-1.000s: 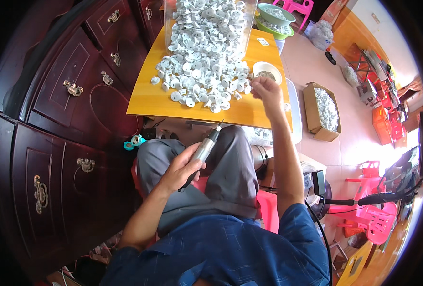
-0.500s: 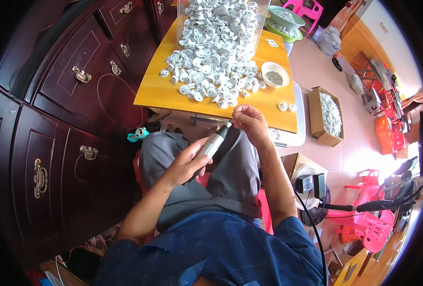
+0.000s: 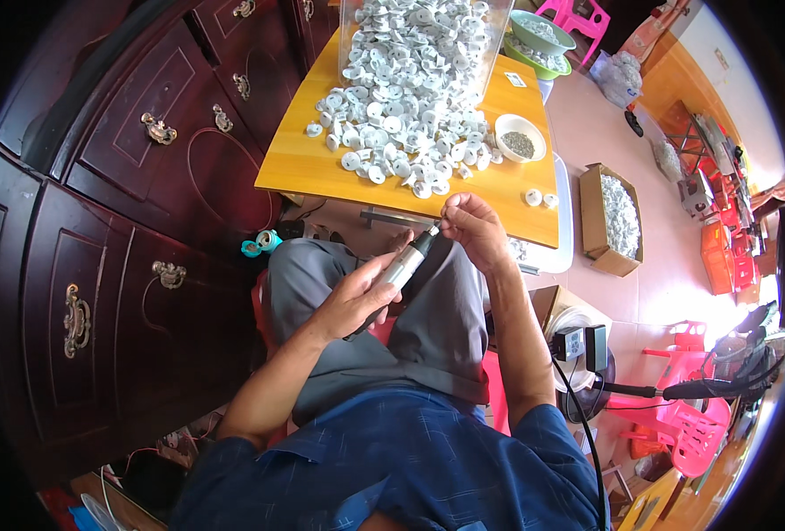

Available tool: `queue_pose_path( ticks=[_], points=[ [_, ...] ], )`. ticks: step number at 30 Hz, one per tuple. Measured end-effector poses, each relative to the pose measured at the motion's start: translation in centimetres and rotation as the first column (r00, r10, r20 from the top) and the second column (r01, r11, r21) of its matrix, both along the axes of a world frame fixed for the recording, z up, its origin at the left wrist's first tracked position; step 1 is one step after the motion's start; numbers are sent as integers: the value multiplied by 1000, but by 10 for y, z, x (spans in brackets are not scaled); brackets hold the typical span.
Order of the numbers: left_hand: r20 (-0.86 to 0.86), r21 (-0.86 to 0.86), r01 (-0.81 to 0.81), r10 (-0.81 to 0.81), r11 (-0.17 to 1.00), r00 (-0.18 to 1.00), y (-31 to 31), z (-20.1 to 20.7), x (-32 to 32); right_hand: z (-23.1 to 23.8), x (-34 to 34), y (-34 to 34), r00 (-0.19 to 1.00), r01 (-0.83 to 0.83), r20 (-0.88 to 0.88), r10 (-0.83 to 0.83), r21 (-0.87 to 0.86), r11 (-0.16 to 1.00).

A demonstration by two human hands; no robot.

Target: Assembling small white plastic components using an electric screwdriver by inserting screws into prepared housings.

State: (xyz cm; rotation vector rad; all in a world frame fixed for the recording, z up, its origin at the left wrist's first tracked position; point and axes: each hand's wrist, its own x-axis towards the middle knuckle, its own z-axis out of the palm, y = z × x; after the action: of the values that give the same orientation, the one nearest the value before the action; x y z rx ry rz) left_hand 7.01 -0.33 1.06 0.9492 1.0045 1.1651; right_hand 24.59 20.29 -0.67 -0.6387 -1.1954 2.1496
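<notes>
Over my lap, my left hand (image 3: pixel 357 299) is wrapped round an electric screwdriver (image 3: pixel 403 267) with a silver body and black ends, its tip slanting up to the right. My right hand (image 3: pixel 476 228) pinches at that tip with thumb and fingers; whatever is between them is too small to make out. Just beyond the hands, a heap of small white plastic parts (image 3: pixel 401 106) spreads over the yellow tabletop (image 3: pixel 300 164). A white bowl (image 3: pixel 541 133) of tiny metal pieces stands at the heap's right, and two white parts (image 3: pixel 541 199) lie apart near the table's right edge.
Dark wooden cabinets (image 3: pixel 136 203) with metal handles line the left side. On the floor at right sits a cardboard box (image 3: pixel 596 212) full of white parts. Green basins (image 3: pixel 538 49) stand behind the table. Pink plastic chairs (image 3: pixel 698 429) and a black cable (image 3: pixel 578 407) are at lower right.
The view has shifted slightly, so the table and surroundings appear a little further right. Both hands keep their places at the screwdriver, with hardly any movement.
</notes>
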Motion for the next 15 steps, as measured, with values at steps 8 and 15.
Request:
queue_pose_path(
  ticks=[8, 15],
  points=[
    [3, 6, -4, 4, 1000, 1000, 0, -1, -1, -3, -1, -3, 999, -6, -38, 5, -49, 999],
    [-30, 27, -38, 39, 999, 999, 0, 0, 0, -4, 6, 21, 947, 235, 171, -271, 205, 950]
  ],
)
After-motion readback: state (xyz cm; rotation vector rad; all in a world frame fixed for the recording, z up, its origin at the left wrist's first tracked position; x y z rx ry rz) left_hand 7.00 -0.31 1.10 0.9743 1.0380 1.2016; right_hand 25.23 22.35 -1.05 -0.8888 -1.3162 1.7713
